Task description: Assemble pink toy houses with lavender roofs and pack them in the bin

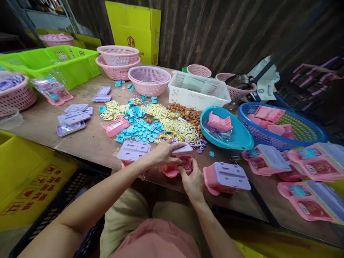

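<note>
At the table's near edge, a pink plastic toy house (pixel 172 170) with a purple roof sits between my hands. My left hand (pixel 163 154) lies across its roof and front, fingers closed around it. From the lower right, my right hand (pixel 192 179) grips the house's side, thumb at the front. To the left stands a second house with a purple roof (pixel 133 151), partly behind my left forearm. Another pink and purple house (pixel 227 177) rests just right of my right hand. Beyond my hands lie small blue pieces (pixel 143 130) and cream plastic frames (pixel 182 132).
Purple panels (pixel 73 118) are stacked at left, near a green crate (pixel 72 73). Pink baskets (pixel 118 73) and a white basket (pixel 197 102) line the back. A blue basin (pixel 243 138) holds a pink part; several finished-looking houses (pixel 309 199) stand at right. Brown pieces (pixel 185 111) are heaped mid-table.
</note>
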Demonstrator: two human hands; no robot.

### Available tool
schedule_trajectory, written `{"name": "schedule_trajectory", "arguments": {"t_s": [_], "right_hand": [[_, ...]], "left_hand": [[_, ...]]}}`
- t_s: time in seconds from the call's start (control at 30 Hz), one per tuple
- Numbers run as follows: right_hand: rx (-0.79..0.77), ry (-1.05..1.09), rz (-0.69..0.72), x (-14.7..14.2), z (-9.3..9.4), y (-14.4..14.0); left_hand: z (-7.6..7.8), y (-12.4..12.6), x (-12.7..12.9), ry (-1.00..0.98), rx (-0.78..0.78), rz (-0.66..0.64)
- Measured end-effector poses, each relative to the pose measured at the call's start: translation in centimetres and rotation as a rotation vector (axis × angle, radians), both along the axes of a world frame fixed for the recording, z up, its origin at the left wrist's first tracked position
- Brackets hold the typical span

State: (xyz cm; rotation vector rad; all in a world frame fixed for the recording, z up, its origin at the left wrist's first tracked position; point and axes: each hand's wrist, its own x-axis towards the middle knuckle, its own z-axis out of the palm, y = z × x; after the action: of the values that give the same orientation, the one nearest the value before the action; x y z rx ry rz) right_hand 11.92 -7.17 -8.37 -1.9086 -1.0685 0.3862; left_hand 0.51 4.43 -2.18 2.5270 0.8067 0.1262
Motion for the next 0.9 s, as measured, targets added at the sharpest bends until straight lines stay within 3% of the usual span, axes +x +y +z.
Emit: {"name": "schedule_trajectory", "arguments": {"t_s": [0.13, 0.27, 0.43, 0.6, 0.77, 0.9], "right_hand": [[0.030, 0.043, -0.012, 0.1, -0.4, -0.7], [0.100, 0.359, 0.130, 1.9, -0.5, -1.6], [0.161, 0.635, 0.082, 2.6, 0.3, 0.7], [0.093, 0.621, 0.123, 1.8, 0.4, 3.1], [0.086, 0.562, 0.132, 1.6, -0.3, 3.0], [0.059, 0.456, 0.179, 1.7, -0.2, 2.5]], "left_hand": [[-0.1, -0.3, -0.3, -0.005, 0.024, -0.030], [-0.9, -1.3, -0.8, -0.012, 0.085, -0.058], [-1.8, -3.2, -0.8, 0.004, 0.217, -0.076], [-2.1, -4.7, 0.9, 0.112, 0.341, 0.064], [-2.3, -5.3, 2.0, 0.139, 0.373, 0.147], [-3.4, -5.5, 2.3, 0.114, 0.387, 0.179]]}}
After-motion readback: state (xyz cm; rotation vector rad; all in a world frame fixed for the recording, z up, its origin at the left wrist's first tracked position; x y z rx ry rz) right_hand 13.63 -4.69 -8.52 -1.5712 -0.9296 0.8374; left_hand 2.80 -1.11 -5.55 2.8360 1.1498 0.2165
